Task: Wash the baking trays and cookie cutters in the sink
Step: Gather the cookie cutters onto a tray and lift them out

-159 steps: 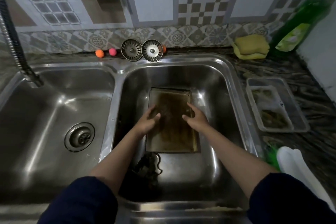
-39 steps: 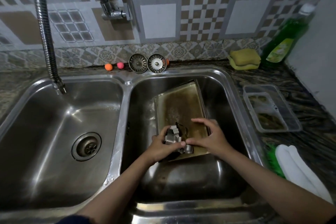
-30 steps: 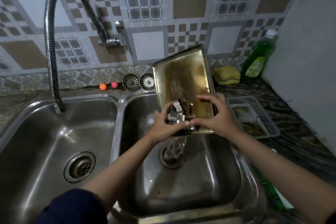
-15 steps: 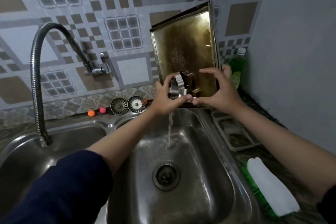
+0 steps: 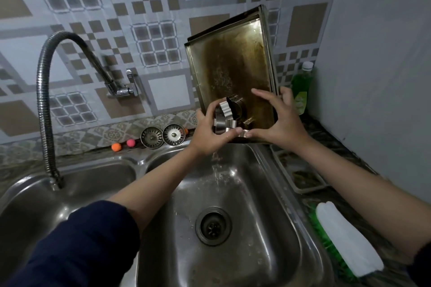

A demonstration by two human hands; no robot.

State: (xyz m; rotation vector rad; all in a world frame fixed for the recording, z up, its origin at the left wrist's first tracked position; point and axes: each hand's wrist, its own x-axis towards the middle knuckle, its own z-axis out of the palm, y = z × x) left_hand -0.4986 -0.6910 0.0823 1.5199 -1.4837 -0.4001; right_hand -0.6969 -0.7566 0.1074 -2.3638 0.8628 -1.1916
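Baking trays [image 5: 233, 63], stacked and brown-stained, held nearly upright at upper centre of frame, above right sink basin [image 5: 275, 212]. Cookie cutters [image 5: 227, 116] pressed against lower tray face. Left hand [image 5: 210, 130] curled round cutters; right hand [image 5: 279, 119] gripping trays' lower right edge. Water dripping into basin below.

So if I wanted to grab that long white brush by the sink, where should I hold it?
Hold the white brush across its smooth white back, near the middle, coming down from above. It lies flat on the counter right of the sink, with green bristles poking out along its sink-side edge, so the top is the clean, wide part. Put fingers on one long side and thumb on the other.
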